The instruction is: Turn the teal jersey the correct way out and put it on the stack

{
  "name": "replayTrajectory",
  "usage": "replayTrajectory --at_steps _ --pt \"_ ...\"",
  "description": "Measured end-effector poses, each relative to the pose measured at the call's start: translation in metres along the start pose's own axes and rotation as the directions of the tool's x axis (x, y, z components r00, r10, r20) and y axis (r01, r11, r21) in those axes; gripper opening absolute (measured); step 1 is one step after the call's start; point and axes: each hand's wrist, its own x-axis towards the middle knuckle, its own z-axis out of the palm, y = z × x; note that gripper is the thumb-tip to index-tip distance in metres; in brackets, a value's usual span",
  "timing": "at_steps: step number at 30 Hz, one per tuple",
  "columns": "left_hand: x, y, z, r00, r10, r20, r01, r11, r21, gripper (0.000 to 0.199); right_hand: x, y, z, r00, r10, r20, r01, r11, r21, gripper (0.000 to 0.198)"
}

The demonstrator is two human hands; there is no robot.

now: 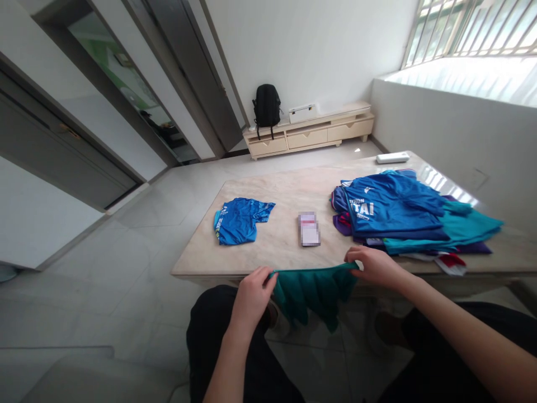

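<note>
A dark green garment [312,291] hangs between my two hands in front of the table's near edge, its top edge stretched almost straight and its lower part falling in folds. My left hand [255,288] pinches the left end of that edge. The right end is pinched by my right hand [371,264], close to the pile of clothes. What kind of garment it is cannot be made out. Beyond my left hand, a folded blue shirt [240,223] with white lettering lies on the table. A blurred pinkish-white rectangular item [309,229] lies near the middle.
The marble-look table [285,190] bears a loose heap of blue, teal and purple clothes [403,207] on the right. A white oblong object [392,158] sits at its far corner. Against the wall, a low cabinet [308,139] holds a black backpack [267,106]. My legs are below the garment.
</note>
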Motion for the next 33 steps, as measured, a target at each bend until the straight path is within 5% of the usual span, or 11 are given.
replayTrajectory --at_steps 4,7,12,20,26,29,33 --pt "-0.002 0.006 -0.005 0.977 -0.115 -0.177 0.086 0.983 -0.163 0.016 0.001 0.001 0.003 0.999 -0.016 0.048 0.014 0.999 0.032 0.004" --pt "-0.004 0.012 -0.013 0.969 -0.035 -0.246 -0.003 0.989 -0.151 0.019 0.002 -0.003 0.004 0.997 -0.061 0.038 0.058 0.995 0.079 0.003" --pt "-0.001 0.007 -0.025 0.961 0.182 -0.210 -0.172 0.983 0.065 0.016 0.004 -0.010 0.003 0.992 -0.124 -0.002 0.122 0.968 0.217 0.024" --pt "0.008 -0.015 -0.017 0.988 0.127 -0.083 -0.112 0.980 0.162 0.022 0.005 -0.009 0.012 0.955 0.048 -0.292 0.131 0.818 0.560 0.026" --pt "0.002 -0.016 -0.001 0.988 -0.070 -0.140 0.084 0.992 0.099 0.019 -0.007 -0.039 0.012 0.799 0.179 -0.574 0.230 0.791 0.567 0.013" --pt "-0.001 -0.011 0.009 0.984 -0.088 -0.156 0.092 0.995 0.021 0.020 -0.016 -0.049 0.007 0.683 0.131 -0.719 0.307 0.841 0.445 0.004" --pt "-0.003 -0.008 0.020 0.991 -0.045 -0.126 0.042 0.999 -0.030 0.025 -0.023 -0.051 0.002 0.553 0.036 -0.832 0.320 0.913 0.252 0.015"
